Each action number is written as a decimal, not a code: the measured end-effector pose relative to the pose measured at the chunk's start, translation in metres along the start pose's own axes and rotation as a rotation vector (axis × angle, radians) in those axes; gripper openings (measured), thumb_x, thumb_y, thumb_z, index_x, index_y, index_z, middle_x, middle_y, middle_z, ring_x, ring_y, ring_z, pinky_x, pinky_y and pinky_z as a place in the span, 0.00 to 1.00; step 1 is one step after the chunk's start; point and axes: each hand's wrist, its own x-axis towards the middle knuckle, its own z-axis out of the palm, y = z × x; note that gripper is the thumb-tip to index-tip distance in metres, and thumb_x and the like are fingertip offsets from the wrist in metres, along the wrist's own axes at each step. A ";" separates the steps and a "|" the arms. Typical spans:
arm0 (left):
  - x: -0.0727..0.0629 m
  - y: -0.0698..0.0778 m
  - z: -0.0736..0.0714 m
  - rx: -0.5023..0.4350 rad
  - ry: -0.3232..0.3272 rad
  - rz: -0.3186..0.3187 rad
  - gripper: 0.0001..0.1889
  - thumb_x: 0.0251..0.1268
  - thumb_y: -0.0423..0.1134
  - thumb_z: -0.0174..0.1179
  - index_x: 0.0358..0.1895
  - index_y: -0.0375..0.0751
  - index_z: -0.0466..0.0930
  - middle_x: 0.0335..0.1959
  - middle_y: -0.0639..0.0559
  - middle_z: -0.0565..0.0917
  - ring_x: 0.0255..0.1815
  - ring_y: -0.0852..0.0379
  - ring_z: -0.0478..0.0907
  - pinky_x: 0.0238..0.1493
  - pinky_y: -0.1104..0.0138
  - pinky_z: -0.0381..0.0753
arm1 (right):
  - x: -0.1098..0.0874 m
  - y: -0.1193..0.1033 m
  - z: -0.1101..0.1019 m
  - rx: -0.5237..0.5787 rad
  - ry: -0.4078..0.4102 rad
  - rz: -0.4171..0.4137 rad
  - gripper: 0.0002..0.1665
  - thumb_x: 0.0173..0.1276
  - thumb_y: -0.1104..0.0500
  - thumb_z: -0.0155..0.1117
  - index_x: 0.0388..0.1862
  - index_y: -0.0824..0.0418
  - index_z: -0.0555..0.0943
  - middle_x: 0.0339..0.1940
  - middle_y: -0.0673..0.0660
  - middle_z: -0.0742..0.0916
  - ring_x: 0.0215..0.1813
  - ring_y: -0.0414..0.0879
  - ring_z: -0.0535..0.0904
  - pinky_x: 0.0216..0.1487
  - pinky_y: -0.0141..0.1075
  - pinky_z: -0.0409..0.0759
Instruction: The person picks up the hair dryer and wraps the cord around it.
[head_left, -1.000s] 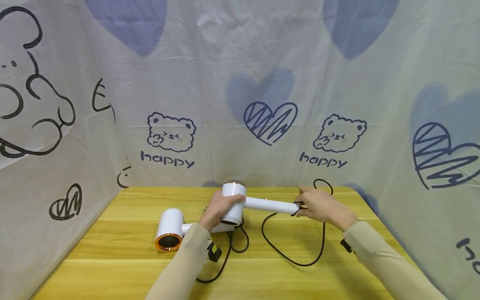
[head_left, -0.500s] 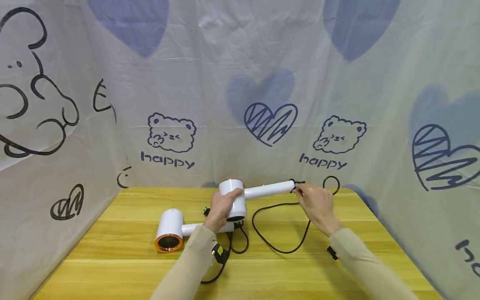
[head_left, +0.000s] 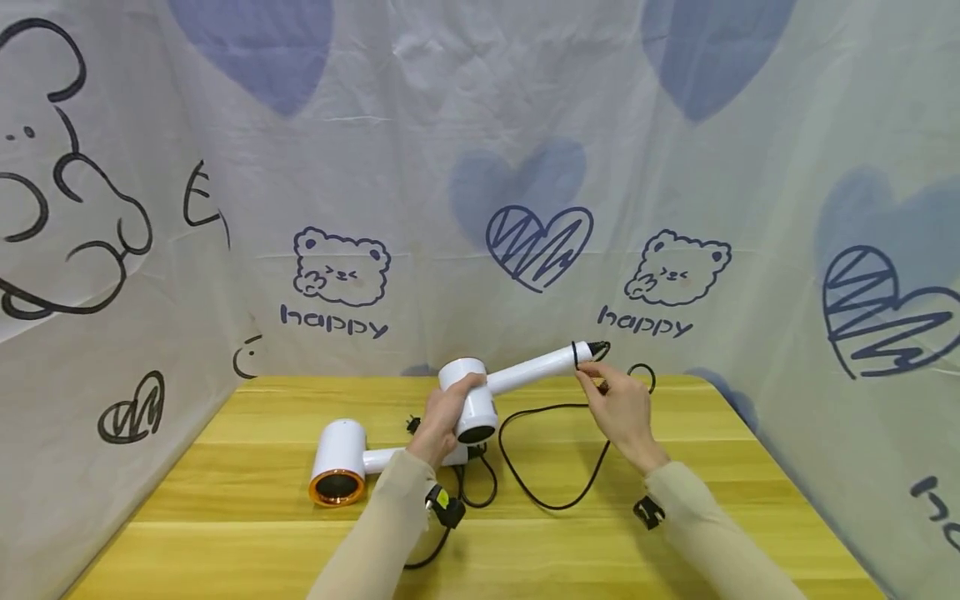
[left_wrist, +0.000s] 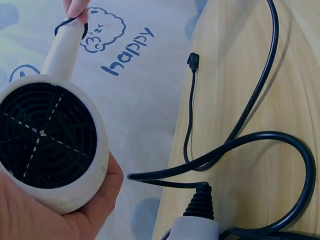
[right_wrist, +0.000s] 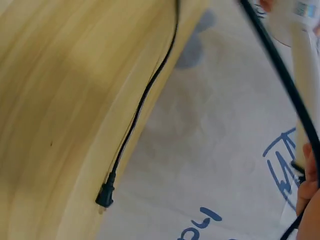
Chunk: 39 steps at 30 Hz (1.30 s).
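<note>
A white hair dryer [head_left: 536, 371] is held above the table, its handle slanting up to the right. My left hand [head_left: 442, 417] grips the dryer's head, whose black grille [left_wrist: 47, 135] faces the left wrist camera. At the handle's end, a black cord loop [head_left: 575, 354] lies around the white tube. My right hand [head_left: 621, 408] pinches the cord there between thumb and fingers. A second white hair dryer [head_left: 345, 442], with an orange ring, lies on the table to the left, its handle partly hidden by my left arm.
Black cord [head_left: 555, 508] curves across the wooden table [head_left: 247, 475]. A black plug [right_wrist: 105, 195] lies near the table edge in the right wrist view. Coils of the second dryer's cord [left_wrist: 280, 140] spread near its handle end [left_wrist: 195, 227]. Printed cloth [head_left: 420, 167] hangs behind.
The held dryer's handle has swung upward from a slight downward slant. My right hand has shifted left, and the cord loop now shows around the handle. The left hand keeps its grip.
</note>
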 end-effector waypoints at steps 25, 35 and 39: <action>0.012 0.019 -0.034 0.246 -0.307 -0.076 0.35 0.53 0.57 0.67 0.57 0.35 0.70 0.36 0.44 0.83 0.29 0.53 0.84 0.32 0.62 0.87 | 0.017 0.025 -0.043 0.312 -0.588 0.175 0.10 0.63 0.74 0.61 0.41 0.72 0.85 0.37 0.65 0.88 0.36 0.50 0.83 0.38 0.37 0.85; 0.014 0.023 -0.044 0.453 -0.342 0.058 0.33 0.52 0.51 0.69 0.58 0.36 0.71 0.40 0.40 0.83 0.32 0.49 0.83 0.30 0.59 0.87 | 0.041 0.010 -0.055 0.094 -0.945 -0.213 0.16 0.65 0.71 0.62 0.45 0.55 0.89 0.39 0.49 0.90 0.40 0.43 0.85 0.43 0.38 0.85; 0.015 0.018 -0.041 0.452 -0.309 0.126 0.34 0.49 0.49 0.71 0.58 0.36 0.71 0.41 0.40 0.82 0.32 0.48 0.82 0.30 0.58 0.87 | 0.043 0.004 -0.054 0.033 -0.996 -0.214 0.16 0.68 0.69 0.60 0.44 0.52 0.89 0.37 0.45 0.89 0.38 0.41 0.82 0.42 0.35 0.83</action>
